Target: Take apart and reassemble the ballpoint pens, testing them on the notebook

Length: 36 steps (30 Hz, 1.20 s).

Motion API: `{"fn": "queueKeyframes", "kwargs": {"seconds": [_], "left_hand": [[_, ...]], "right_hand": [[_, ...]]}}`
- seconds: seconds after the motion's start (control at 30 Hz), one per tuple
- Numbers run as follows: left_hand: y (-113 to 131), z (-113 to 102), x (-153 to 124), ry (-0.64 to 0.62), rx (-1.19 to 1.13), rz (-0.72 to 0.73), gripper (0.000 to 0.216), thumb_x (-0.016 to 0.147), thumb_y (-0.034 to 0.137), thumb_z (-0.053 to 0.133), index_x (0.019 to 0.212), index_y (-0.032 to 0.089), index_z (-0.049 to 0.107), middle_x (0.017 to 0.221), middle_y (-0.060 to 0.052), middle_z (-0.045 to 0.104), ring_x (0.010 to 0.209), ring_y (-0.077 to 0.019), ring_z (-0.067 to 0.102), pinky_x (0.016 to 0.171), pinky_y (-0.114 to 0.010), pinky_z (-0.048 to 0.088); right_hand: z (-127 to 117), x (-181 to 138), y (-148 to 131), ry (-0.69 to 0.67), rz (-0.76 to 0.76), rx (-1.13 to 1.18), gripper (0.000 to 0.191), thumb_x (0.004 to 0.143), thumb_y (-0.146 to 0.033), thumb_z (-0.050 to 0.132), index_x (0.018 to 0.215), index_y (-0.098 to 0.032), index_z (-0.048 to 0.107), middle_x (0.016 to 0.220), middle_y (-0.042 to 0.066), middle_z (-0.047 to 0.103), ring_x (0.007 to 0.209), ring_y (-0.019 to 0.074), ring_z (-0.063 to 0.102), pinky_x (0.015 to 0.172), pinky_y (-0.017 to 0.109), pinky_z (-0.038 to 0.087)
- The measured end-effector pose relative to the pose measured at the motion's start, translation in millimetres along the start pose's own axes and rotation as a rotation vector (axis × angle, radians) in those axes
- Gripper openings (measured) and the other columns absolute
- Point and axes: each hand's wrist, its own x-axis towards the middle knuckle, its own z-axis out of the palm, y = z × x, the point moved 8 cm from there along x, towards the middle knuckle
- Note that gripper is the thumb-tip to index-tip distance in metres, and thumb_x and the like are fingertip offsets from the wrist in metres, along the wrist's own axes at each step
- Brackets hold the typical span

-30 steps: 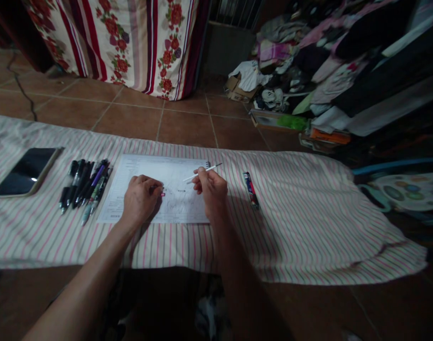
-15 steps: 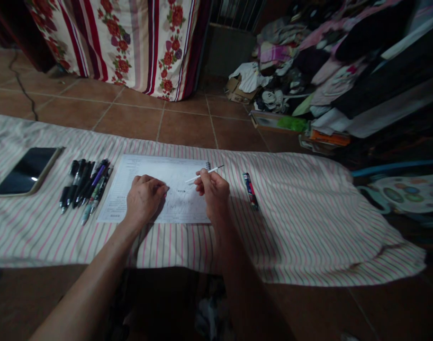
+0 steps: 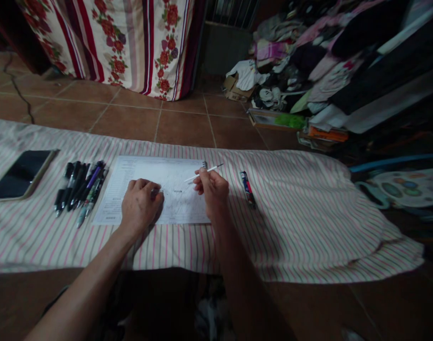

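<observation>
My right hand (image 3: 214, 187) pinches a slim white pen refill (image 3: 211, 169) with a dark tip, which points up and to the right. It is held over the right side of a printed sheet of paper (image 3: 145, 166). My left hand (image 3: 140, 201) rests on the sheet's left half, fingers curled and thumb against fingertips. Something small and pale may be at those fingertips, but I cannot make it out. Between the hands a small dark piece (image 3: 177, 191) lies on the paper. Spiral binding (image 3: 204, 164) shows at the sheet's upper right corner.
Several pens (image 3: 82, 187) lie bunched left of the paper, with a phone (image 3: 21, 174) farther left. To the right is a dark red-and-blue pen-like piece (image 3: 248, 189). A striped cloth (image 3: 309, 213) covers the surface. Beyond are a floral curtain (image 3: 131, 47) and piled clothes (image 3: 291, 61).
My left hand has shifted slightly left and its fingers have drawn back over the paper. My right hand still holds the refill in nearly the same pose. The view has moved a little.
</observation>
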Motion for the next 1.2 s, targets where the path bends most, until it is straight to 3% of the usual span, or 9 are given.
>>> {"fn": "queueKeyframes", "kwargs": {"seconds": [0.4,0.63,0.9,1.03,1.2], "left_hand": [[2,2,3,0.079,-0.118,0.027,0.018,0.081,0.025,0.049,0.079,0.017,0.065,0.083,-0.010,0.061,0.086,-0.0266,0.049,0.079,-0.040,0.042],[0,-10,3,0.192,-0.292,-0.022,0.014,0.084,0.025,0.045,0.084,0.019,0.058,0.085,-0.008,0.062,0.089,-0.0249,0.052,0.081,-0.039,0.043],[-3,-4,2,0.121,-0.406,-0.109,0.014,0.083,0.027,0.048,0.085,0.020,0.060,0.078,-0.004,0.062,0.075,-0.0198,0.056,0.071,-0.034,0.044],[-6,3,1,0.080,-0.571,-0.173,0.021,0.083,0.027,0.049,0.097,0.018,0.062,0.084,-0.004,0.066,0.070,-0.0166,0.058,0.069,-0.032,0.045],[-1,-3,2,0.110,-0.656,-0.080,0.023,0.084,0.030,0.049,0.093,0.019,0.067,0.088,-0.005,0.067,0.077,-0.0166,0.060,0.073,-0.032,0.047]], "right_hand": [[11,-2,1,-0.022,0.001,0.000,0.028,0.077,-0.043,0.057,0.070,-0.016,0.062,0.054,-0.002,0.061,0.042,0.0070,0.051,0.039,0.018,0.036],[12,-4,-1,-0.039,-0.021,-0.002,0.028,0.078,-0.042,0.056,0.069,-0.016,0.062,0.054,-0.002,0.061,0.043,0.0069,0.051,0.038,0.017,0.035],[21,-7,-2,-0.086,-0.024,-0.007,0.029,0.079,-0.042,0.055,0.071,-0.016,0.062,0.054,-0.002,0.061,0.043,0.0072,0.052,0.040,0.018,0.038],[21,-6,0,-0.070,-0.018,-0.002,0.029,0.078,-0.043,0.055,0.071,-0.016,0.062,0.054,-0.002,0.061,0.043,0.0072,0.052,0.039,0.017,0.037],[22,-6,0,-0.082,-0.018,-0.006,0.029,0.079,-0.042,0.055,0.070,-0.016,0.062,0.054,-0.002,0.061,0.043,0.0067,0.052,0.039,0.016,0.038]]}}
